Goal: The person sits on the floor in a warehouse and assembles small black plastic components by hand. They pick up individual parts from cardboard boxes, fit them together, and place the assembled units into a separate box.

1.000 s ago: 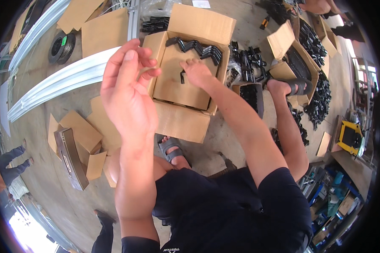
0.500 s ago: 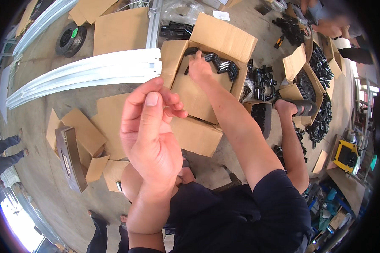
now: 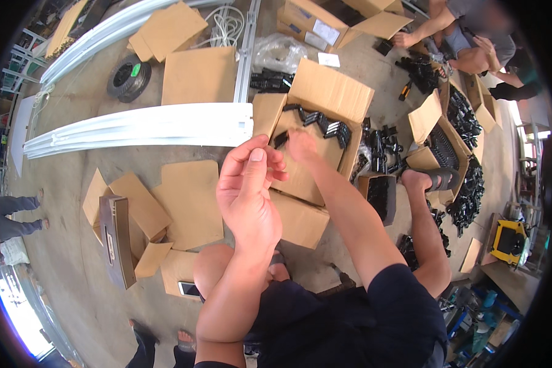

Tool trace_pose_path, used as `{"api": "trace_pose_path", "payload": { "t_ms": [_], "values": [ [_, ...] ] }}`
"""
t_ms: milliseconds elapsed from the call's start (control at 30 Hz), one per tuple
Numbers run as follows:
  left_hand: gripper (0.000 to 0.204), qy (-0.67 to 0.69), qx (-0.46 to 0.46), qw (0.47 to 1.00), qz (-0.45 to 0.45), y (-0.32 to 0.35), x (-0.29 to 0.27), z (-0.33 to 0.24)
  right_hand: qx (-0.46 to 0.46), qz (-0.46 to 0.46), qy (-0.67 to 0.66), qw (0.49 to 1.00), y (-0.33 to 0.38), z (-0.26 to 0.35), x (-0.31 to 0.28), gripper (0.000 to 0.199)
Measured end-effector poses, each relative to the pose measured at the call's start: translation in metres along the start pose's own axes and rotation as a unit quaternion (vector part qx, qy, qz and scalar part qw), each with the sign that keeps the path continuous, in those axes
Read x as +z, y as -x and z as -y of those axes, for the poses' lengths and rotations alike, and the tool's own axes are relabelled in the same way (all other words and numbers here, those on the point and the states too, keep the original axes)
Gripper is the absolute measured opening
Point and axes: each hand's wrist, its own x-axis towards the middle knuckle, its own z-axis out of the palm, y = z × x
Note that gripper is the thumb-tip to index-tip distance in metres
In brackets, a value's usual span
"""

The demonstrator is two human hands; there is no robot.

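My right hand (image 3: pixel 302 146) is down inside an open cardboard box (image 3: pixel 332 92), closed on a small black part (image 3: pixel 281 140) whose exact kind my fingers partly hide. Beyond it, angled black pieces (image 3: pixel 318 119) lie in a row on a flat cardboard sheet (image 3: pixel 294 175) within the box. Raised in front of the box's near left side, my left hand (image 3: pixel 249 193) shows its palm. Its fingers are curled in and the thumb is close to the index finger, with nothing visible between them.
White metal profiles (image 3: pixel 147 130) reach in from the left, close to the box. Loose black parts (image 3: pixel 383 150) and a smaller box (image 3: pixel 379 193) stand right of it. An opened carton (image 3: pixel 142 205) lies left. Another person (image 3: pixel 435 27) crouches at the far right.
My right hand has drawn back from the row of black pieces toward the middle of the box, bringing a black part. The left hand keeps its curled pose. The whole view has shifted.
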Motion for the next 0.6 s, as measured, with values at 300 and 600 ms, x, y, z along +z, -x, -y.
{"api": "trace_pose_path", "payload": {
  "t_ms": [300, 600],
  "values": [
    [0.067, -0.177, -0.221, 0.959, 0.010, 0.045, 0.021, 0.056, 0.020, -0.079, -0.563, 0.822, 0.204, -0.033, -0.157, 0.012],
    [0.077, -0.015, -0.315, 0.904, 0.290, 0.121, 0.070, 0.120, -0.074, -0.043, -0.640, 0.764, 0.355, -0.082, -0.211, 0.018]
  ]
}}
